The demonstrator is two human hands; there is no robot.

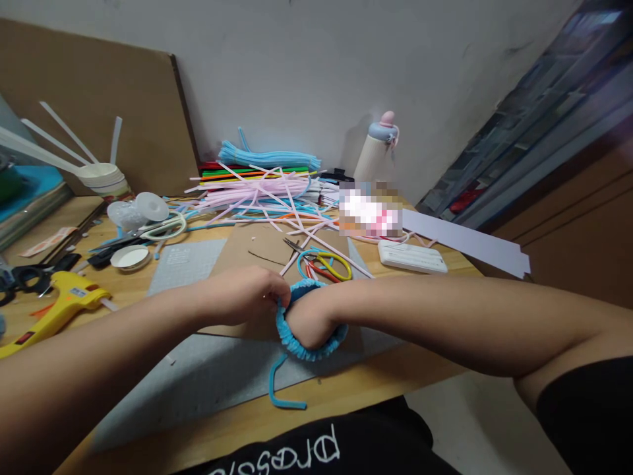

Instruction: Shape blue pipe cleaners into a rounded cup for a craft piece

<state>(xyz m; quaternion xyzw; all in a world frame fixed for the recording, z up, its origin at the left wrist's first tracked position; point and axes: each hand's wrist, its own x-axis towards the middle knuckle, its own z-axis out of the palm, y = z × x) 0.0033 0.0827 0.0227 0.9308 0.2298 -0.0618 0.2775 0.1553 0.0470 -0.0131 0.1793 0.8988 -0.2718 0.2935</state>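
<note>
A round blue basket-like piece (304,349), apparently made of fuzzy pipe cleaners, stands near the table's front edge. Its rim is pinched on the left side by my left hand (247,293), thumb and fingers closed. My right hand (312,322) reaches down into its opening; the fingers are out of sight inside. From its lower left, a bent blue pipe cleaner (273,386) extends toward the table edge; whether it is attached cannot be seen. Just behind lie scissors with yellow and red handles (336,265). Beneath is a brown cardboard sheet (247,247) on a grey cutting mat (185,264).
A yellow glue gun (74,297) lies at left, near black scissors (30,280) and a clear tape roll (138,210). Bundled pipe cleaners (262,191) are heaped at the back. A bottle (373,155) and a white flat device (413,257) are at right.
</note>
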